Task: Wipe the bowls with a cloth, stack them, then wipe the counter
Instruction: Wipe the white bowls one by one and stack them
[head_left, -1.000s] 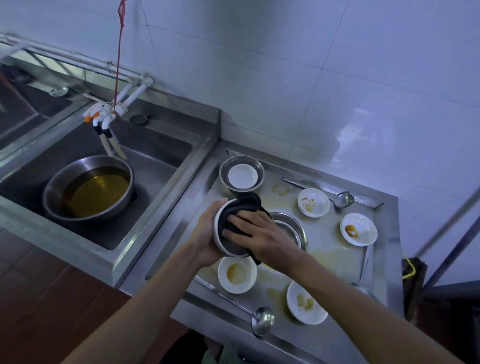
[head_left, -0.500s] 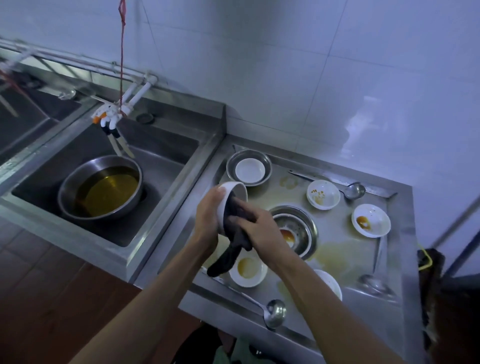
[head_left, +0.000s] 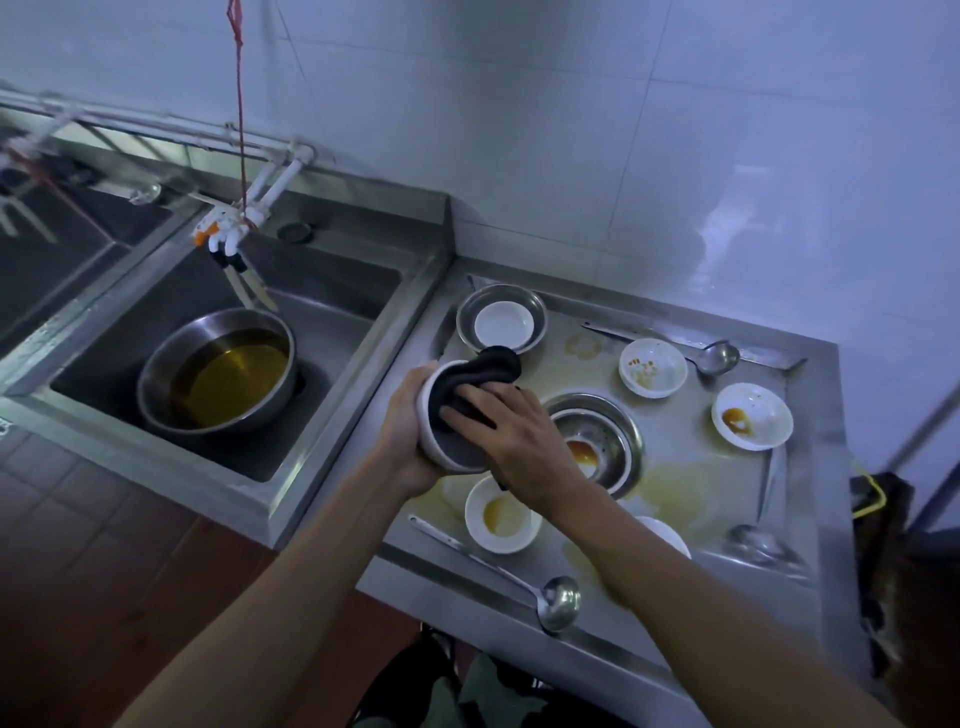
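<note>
My left hand (head_left: 408, 415) grips a white bowl (head_left: 434, 447) tilted on its side above the steel counter (head_left: 691, 483). My right hand (head_left: 511, 431) presses a dark cloth (head_left: 480, 376) into that bowl, with the cloth bunched over its top rim. A clean white bowl (head_left: 504, 325) sits inside a steel dish (head_left: 535, 306) at the back. Sauce-stained white bowls lie around: one near the front (head_left: 501, 514), one at the back (head_left: 653, 366), one at the right (head_left: 751, 422). Another white bowl (head_left: 667, 535) is mostly hidden under my right forearm.
A steel bowl (head_left: 602, 441) with sauce sits mid-counter. Ladles lie at the front (head_left: 556, 603), back (head_left: 719, 357) and right (head_left: 758, 540). Yellowish spills stain the counter. The sink (head_left: 337, 322) on the left holds a steel basin (head_left: 215, 371) of oily liquid under a tap (head_left: 228, 236).
The cloth, hanging below the bowl half a second ago, is now bunched into and over the bowl. Both hands turned the bowl slightly while wiping.
</note>
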